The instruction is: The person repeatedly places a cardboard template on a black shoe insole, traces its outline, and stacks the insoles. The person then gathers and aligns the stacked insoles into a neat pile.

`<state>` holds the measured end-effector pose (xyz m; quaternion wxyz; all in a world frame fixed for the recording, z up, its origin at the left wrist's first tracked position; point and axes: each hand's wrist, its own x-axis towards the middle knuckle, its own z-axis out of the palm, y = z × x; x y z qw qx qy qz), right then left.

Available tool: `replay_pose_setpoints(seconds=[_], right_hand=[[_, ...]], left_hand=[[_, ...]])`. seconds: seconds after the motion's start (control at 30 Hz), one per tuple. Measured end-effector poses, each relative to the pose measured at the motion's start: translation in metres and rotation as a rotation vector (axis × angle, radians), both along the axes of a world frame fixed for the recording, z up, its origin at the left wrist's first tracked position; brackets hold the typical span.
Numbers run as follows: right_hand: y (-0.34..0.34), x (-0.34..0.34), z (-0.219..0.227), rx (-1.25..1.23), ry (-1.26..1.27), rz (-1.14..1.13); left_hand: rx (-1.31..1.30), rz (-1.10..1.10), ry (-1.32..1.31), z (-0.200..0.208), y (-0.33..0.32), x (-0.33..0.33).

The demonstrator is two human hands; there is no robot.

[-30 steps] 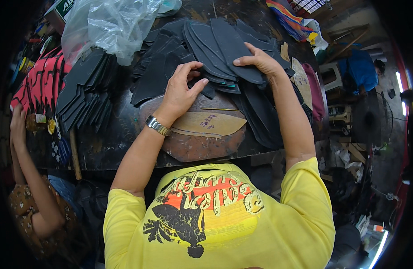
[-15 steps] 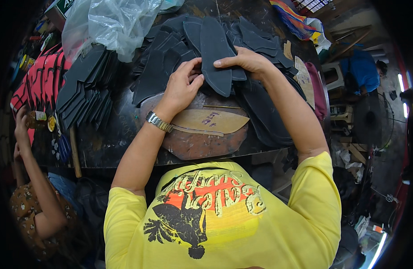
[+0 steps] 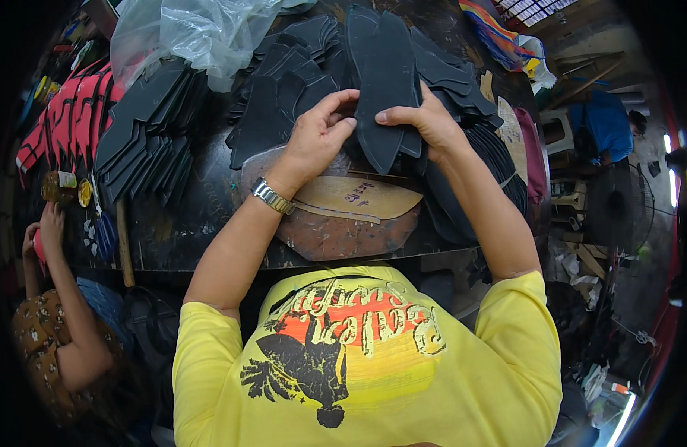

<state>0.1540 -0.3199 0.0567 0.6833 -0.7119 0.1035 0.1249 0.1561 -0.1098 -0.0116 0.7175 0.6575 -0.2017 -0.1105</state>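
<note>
Right hand (image 3: 436,128) clamps black pieces (image 3: 386,82) at twelve o'clock, now less fanned, seemingly better aligned, grip of left hand (image 3: 315,139) unclear

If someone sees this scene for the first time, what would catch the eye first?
The bright yellow shirt fills the lower middle. Above it, the right hand holds a long black piece, with the left hand close beside. At the upper left, red pieces stand out.

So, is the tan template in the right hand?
No, the right hand holds an elongated black cutout, while the tan template lies on the brown slab.
</note>
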Motion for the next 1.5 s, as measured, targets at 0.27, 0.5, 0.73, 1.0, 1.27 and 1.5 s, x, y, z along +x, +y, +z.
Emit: replay_pose_setpoints(seconds=[0.27, 0.5, 0.73, 1.0, 1.27, 1.5], right_hand=[[-0.002, -0.036, 0.027, -0.294, -0.368, 0.035], [-0.001, -0.048, 0.016, -0.104, -0.259, -0.025], [-0.005, -0.055, 0.001, 0.246, -0.134, -0.177], [-0.028, -0.071, -0.013, 0.343, -0.048, -0.210], [-0.023, -0.107, -0.021, 0.520, 0.020, -0.155], [-0.011, -0.126, -0.039, 0.667, 0.024, 0.005]], left_hand=[[-0.226, 0.001, 0.062, 0.019, -0.007, -0.008], [0.061, 0.089, -0.038, 0.022, -0.011, -0.003], [0.289, 0.272, -0.276, 0.018, -0.031, -0.010], [0.111, 0.137, -0.195, 0.024, -0.050, -0.027], [0.164, 0.118, -0.337, 0.038, -0.040, -0.080], [-0.772, 0.141, 0.371, 0.032, -0.022, -0.108]])
